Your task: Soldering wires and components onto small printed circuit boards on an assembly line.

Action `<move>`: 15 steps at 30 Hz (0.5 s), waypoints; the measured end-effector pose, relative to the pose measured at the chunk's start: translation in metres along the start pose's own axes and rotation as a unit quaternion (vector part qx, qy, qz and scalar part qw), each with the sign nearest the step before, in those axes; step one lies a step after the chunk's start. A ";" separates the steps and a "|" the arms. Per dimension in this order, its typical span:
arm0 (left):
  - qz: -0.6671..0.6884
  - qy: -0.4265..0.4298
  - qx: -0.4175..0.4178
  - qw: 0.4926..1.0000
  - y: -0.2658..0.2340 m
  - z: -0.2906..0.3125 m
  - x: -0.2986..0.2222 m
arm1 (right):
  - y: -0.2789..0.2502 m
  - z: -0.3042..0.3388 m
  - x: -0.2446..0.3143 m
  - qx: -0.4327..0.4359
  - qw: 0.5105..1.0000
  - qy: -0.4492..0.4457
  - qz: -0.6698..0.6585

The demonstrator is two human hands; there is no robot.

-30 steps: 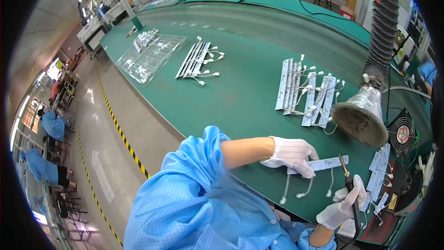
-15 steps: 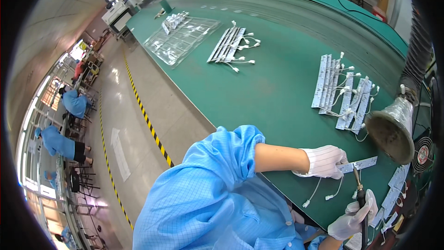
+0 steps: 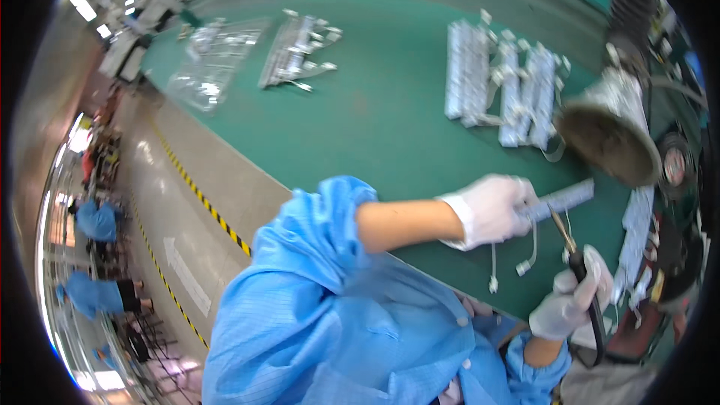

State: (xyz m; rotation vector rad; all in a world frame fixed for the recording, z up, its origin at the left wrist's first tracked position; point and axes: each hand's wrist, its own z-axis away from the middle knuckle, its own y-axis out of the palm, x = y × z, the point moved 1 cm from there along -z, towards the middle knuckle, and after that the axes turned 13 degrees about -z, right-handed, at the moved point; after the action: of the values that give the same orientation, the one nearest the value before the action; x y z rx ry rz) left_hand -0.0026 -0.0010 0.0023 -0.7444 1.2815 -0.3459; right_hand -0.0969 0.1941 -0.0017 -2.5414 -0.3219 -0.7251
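Observation:
My gloved left hand (image 3: 491, 211) grips one end of a pale LED strip board (image 3: 566, 199); white connector wires (image 3: 493, 283) dangle below it. In my gloved right hand (image 3: 571, 301) is a soldering iron (image 3: 573, 255) with a dark handle, held like a pen. Its metal tip touches or hovers just at the strip's lower edge; blur keeps me from telling which. A funnel-shaped fume hood (image 3: 611, 131) opens just beyond the strip's far end.
Strip boards with white leads lie in groups (image 3: 469, 75) at the far right and farther left (image 3: 289, 52). Clear plastic trays (image 3: 214, 67) sit at the far left of the green bench (image 3: 360, 127). More strips (image 3: 636, 236) rest beside my right hand. Co-workers (image 3: 94, 292) are across the aisle.
My view has turned, so the bench things sit farther left and higher. The strip is tilted more, its far end raised. Both hands keep their hold.

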 end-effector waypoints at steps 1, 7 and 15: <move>0.025 -0.029 0.022 0.999 -0.005 0.002 -0.002 | -0.003 0.001 -0.002 0.001 0.965 0.162 -0.207; -0.087 0.080 -0.042 0.992 0.000 -0.005 0.007 | -0.001 -0.008 -0.014 0.011 0.983 -0.007 -0.182; -0.060 0.075 -0.034 0.995 0.006 -0.002 0.001 | -0.005 -0.010 -0.007 0.070 0.978 0.047 -0.191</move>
State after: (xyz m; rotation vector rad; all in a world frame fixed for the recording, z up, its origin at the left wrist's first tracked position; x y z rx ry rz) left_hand -0.0057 0.0026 -0.0026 -0.8684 1.3994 -0.4636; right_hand -0.1084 0.1930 0.0037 -2.3268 -0.8147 -0.9232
